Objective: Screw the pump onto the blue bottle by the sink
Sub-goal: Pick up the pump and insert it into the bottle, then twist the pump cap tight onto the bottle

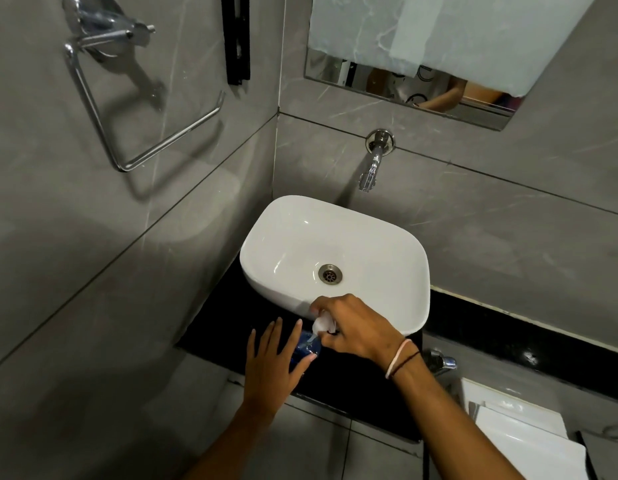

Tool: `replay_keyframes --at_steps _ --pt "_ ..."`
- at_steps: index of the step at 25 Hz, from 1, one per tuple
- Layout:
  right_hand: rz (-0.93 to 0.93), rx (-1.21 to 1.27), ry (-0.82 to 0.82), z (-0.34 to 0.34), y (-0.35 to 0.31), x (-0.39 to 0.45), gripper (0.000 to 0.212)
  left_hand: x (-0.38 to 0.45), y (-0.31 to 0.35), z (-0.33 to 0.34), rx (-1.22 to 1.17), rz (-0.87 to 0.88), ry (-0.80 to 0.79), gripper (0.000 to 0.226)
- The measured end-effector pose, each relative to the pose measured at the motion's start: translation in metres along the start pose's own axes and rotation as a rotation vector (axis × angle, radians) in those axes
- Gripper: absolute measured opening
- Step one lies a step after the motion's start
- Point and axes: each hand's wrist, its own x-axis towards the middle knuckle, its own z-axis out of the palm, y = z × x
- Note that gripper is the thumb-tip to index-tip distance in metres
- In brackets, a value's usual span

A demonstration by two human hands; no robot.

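**Pump held at the bottle mouth; threading not yet confirmed**

The blue bottle (305,351) is seen standing on the dark counter (217,320), just in front of the near rim of the white basin (335,244) and towards its left corner. The left hand (274,362) is laid against the bottle's left and near side with the fingers extended and spread rather than curled; the bottle is steadied by contact, not by a closed grasp. The right hand (356,329) is closed around the white pump (323,323), which is held directly above the bottle. What appears to be the translucent dip tube is seen running down from the pump head into the neck.

The collar and the bottle's thread are hidden by the right hand's fingers, so it cannot be told whether the collar is seated, partly turned or merely resting on the neck. The task is judged to be in its early-to-middle stage: the pump has been brought to the bottle and the tube inserted, while tightening of the collar is judged to remain. A firmer hold by the left hand would probably be needed to stop the bottle turning with the collar.
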Motion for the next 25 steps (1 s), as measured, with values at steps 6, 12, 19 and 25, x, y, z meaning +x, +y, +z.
replay_keyframes --at_steps 6,12,19,25 --pt "-0.054 -0.02 -0.079 0.035 -0.004 0.017 0.02 -0.001 0.001 0.002 0.02 -0.022 -0.005 0.069" --pt "0.072 0.208 -0.015 0.062 0.023 0.015 0.053 0.0 0.0 -0.001 0.013 -0.023 -0.003 0.074" --pt "0.171 0.596 0.034 0.073 0.03 0.007 0.022 0.0 -0.002 -0.001 0.008 -0.033 -0.02 0.074" --pt "0.213 0.566 0.211 0.084 0.03 0.002 0.051 0.0 -0.006 0.002 0.017 -0.029 -0.044 0.069"
